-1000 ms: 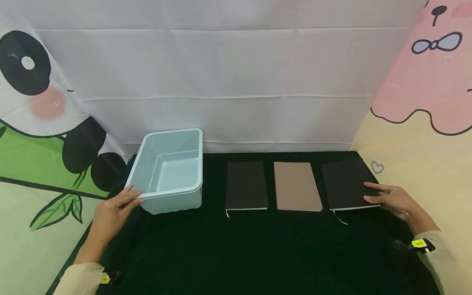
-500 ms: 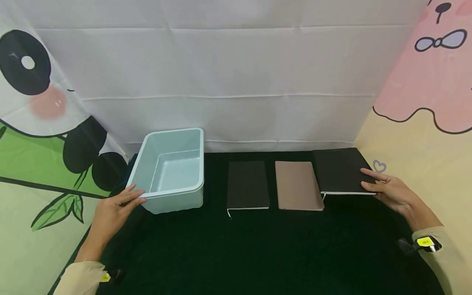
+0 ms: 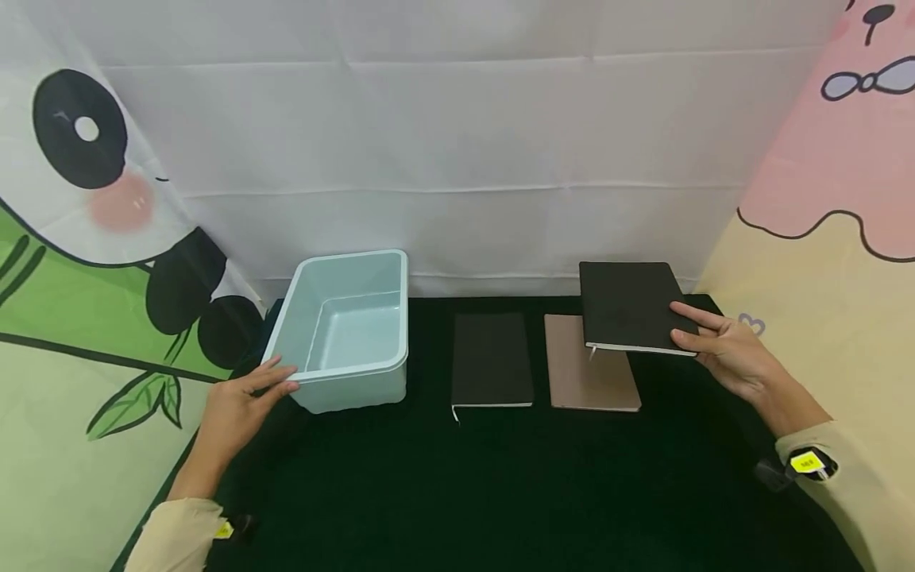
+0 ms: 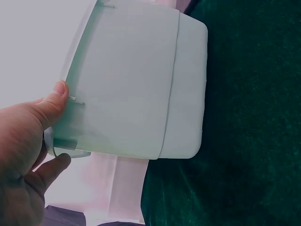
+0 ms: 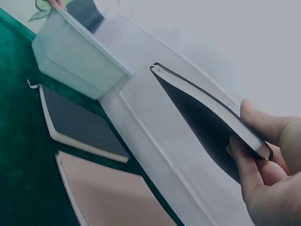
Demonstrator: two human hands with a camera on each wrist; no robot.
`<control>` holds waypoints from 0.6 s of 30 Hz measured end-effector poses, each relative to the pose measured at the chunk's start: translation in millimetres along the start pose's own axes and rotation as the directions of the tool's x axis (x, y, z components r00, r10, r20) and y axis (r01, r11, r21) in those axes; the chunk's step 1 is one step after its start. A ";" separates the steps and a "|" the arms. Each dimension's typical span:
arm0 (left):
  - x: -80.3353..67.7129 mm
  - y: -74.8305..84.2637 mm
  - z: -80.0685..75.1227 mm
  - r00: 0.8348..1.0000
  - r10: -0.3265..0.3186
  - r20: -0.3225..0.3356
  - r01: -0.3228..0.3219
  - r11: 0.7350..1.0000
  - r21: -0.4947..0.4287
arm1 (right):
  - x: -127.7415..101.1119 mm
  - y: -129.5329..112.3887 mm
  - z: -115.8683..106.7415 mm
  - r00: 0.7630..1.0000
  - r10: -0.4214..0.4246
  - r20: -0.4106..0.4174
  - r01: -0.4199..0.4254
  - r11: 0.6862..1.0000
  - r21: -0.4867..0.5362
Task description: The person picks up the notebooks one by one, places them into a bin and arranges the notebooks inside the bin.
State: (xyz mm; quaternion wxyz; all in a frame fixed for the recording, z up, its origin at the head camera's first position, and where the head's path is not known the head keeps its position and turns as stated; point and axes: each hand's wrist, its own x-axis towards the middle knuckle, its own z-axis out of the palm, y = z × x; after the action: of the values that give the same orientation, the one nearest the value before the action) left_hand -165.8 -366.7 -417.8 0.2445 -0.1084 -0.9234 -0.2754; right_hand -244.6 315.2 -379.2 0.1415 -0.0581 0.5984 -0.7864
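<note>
While the right hand [image 3: 725, 353] held the black notebook [image 3: 629, 306] in the air above the far right corner of the tan notebook [image 3: 589, 373], the grip looked slight: the thumb lay on the cover and the other fingers curled under the near right corner, pinching that one corner only. With so little of the book held, it could have tipped or slid out, and it would likely have dropped onto the tan notebook directly beneath. Its ribbon hung loose from the near edge and might have snagged on that same book. The right forearm reached in from the right of the tan notebook, wrist raised, palm turned inward toward the cover.

To the left of the tan notebook lay a second dark notebook [image 3: 492, 361] flat on the green cloth [image 3: 500, 492], and further left stood the pale blue bin [image 3: 350, 330]. The left hand [image 3: 239, 405] gripped the bin's near left corner, thumb over the rim and fingers against the outer wall. A hard knock could have shifted the light bin despite that hold.
</note>
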 end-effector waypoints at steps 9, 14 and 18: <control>-1.9 2.9 2.4 0.998 -0.052 0.035 0.052 0.999 0.012 | 13.7 -0.9 39.9 0.999 -0.022 0.038 0.020 0.999 0.042; -2.2 3.3 3.0 0.999 -0.046 0.028 0.046 0.999 0.008 | 25.9 -4.6 62.6 1.000 -0.015 0.006 0.015 1.000 -0.010; -0.6 3.7 3.7 0.999 -0.029 0.018 0.029 1.000 0.008 | 36.9 -7.8 80.5 1.000 -0.014 0.001 0.014 0.999 -0.033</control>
State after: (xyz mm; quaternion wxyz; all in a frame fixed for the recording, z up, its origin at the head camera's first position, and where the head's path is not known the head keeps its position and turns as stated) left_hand -165.4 -361.6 -419.2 0.2323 -0.0964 -0.9281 -0.2744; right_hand -260.0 231.9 -352.3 0.1351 -0.0650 0.6109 -0.7774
